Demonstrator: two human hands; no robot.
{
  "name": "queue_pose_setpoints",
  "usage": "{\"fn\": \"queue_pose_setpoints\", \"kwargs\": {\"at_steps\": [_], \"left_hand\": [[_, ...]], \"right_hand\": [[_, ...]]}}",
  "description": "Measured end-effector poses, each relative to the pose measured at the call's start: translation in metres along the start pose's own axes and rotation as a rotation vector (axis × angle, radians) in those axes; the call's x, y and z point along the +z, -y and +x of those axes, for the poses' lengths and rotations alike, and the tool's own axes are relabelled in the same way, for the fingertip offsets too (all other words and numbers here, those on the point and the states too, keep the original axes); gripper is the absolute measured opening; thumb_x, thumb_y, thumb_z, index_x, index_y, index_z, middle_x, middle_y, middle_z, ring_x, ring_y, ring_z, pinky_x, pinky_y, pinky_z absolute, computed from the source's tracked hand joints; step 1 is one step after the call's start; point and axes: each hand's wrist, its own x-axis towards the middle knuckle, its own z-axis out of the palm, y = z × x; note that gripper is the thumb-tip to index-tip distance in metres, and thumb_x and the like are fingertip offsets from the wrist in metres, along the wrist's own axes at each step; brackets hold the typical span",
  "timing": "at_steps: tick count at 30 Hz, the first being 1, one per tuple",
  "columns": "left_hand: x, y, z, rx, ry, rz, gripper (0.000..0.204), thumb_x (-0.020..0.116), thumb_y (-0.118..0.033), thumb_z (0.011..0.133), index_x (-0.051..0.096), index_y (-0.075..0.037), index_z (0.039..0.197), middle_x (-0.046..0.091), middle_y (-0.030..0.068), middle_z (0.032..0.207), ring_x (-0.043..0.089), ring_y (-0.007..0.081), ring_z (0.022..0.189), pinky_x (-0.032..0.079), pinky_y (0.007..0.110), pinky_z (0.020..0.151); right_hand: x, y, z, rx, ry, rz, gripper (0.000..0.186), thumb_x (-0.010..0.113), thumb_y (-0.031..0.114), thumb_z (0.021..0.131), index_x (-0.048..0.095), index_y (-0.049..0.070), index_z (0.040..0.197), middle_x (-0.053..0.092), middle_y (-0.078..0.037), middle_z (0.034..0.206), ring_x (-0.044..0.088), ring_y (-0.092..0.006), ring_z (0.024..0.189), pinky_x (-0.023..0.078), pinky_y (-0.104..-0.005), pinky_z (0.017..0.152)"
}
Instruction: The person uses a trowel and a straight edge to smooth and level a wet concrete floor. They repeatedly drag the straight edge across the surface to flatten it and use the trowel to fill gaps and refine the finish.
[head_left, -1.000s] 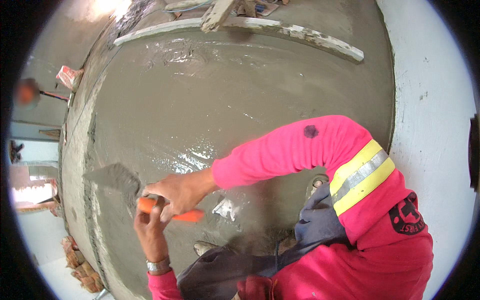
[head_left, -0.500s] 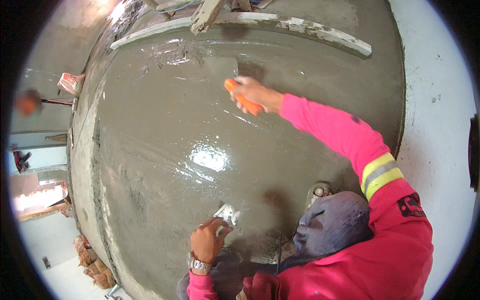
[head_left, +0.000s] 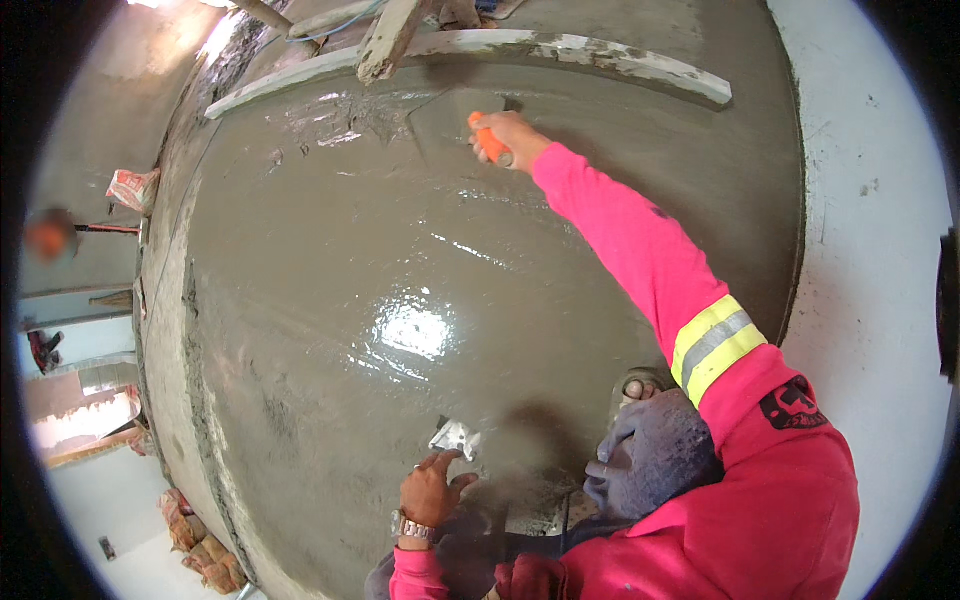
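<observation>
At the far middle, my right hand (head_left: 512, 138) is wrapped round the orange handle of a flat plastering trowel (head_left: 488, 140). Its grey, cement-coated blade lies flat on the wet cement floor (head_left: 300, 240), hard to pick out from the surface. Near the bottom middle, my left hand (head_left: 430, 492), with a metal watch at the wrist, has its thumb and fingers apart. A small white and grey crumpled-looking piece (head_left: 455, 438) is just beyond those fingertips; its kind and whether I touch it cannot be made out.
A long pale straightedge board (head_left: 480, 42) crosses the far side, with a rough wooden timber (head_left: 392, 40) over it. A white wall (head_left: 870, 240) bounds the right. Bags (head_left: 205, 545) sit lower left, another bag (head_left: 133, 190) farther up. My sandalled foot (head_left: 640, 385) is on the floor.
My right hand has pushed the trowel farther away, toward the board. My left hand's thumb and fingers have parted, and it has drawn slightly back from the white piece.
</observation>
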Motion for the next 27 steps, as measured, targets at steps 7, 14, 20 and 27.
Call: {"fn": "queue_pose_setpoints", "kwargs": {"at_steps": [7, 14, 20, 27], "left_hand": [[-0.004, 0.003, 0.013, 0.048, -0.016, 0.048, 0.042, 0.072, -0.04, 0.074, 0.061, -0.015, 0.107, 0.065, 0.0119, 0.098, 0.065, 0.0348, 0.08, 0.052, 0.044, 0.063], [-0.001, 0.017, 0.019, 0.14, -0.051, 0.032, 0.044, 0.072, -0.04, 0.074, 0.062, -0.013, 0.106, 0.065, 0.0117, 0.101, 0.065, 0.0343, 0.082, 0.052, 0.043, 0.065], [-0.007, 0.011, 0.015, 0.125, -0.034, 0.067, 0.043, 0.072, -0.039, 0.074, 0.062, -0.012, 0.106, 0.065, 0.0116, 0.101, 0.065, 0.0337, 0.083, 0.052, 0.043, 0.066], [-0.004, 0.014, 0.019, 0.141, -0.025, 0.014, 0.043, 0.072, -0.038, 0.075, 0.062, -0.011, 0.106, 0.065, 0.0132, 0.1, 0.064, 0.0341, 0.087, 0.051, 0.043, 0.07]], "right_hand": [[-0.079, 0.035, -0.055, -0.036, -0.066, 0.125, 0.024, 0.053, 0.011, 0.088, 0.043, 0.0, 0.107, 0.051, -0.014, 0.088, 0.052, -0.0182, 0.063, 0.045, -0.0271, 0.045], [-0.158, 0.066, -0.124, -0.113, -0.115, 0.181, 0.029, 0.053, 0.011, 0.088, 0.041, -0.002, 0.111, 0.052, -0.014, 0.091, 0.052, -0.0152, 0.061, 0.046, -0.0249, 0.045], [-0.171, 0.073, -0.17, -0.192, -0.272, -0.044, 0.032, 0.054, 0.015, 0.088, 0.043, -0.001, 0.114, 0.054, -0.012, 0.09, 0.052, -0.0134, 0.059, 0.046, -0.0244, 0.044], [-0.1, 0.025, -0.177, 0.006, -0.028, -0.416, 0.041, 0.055, 0.018, 0.088, 0.044, 0.0, 0.123, 0.056, -0.006, 0.084, 0.054, -0.0112, 0.059, 0.047, -0.025, 0.044]]}}
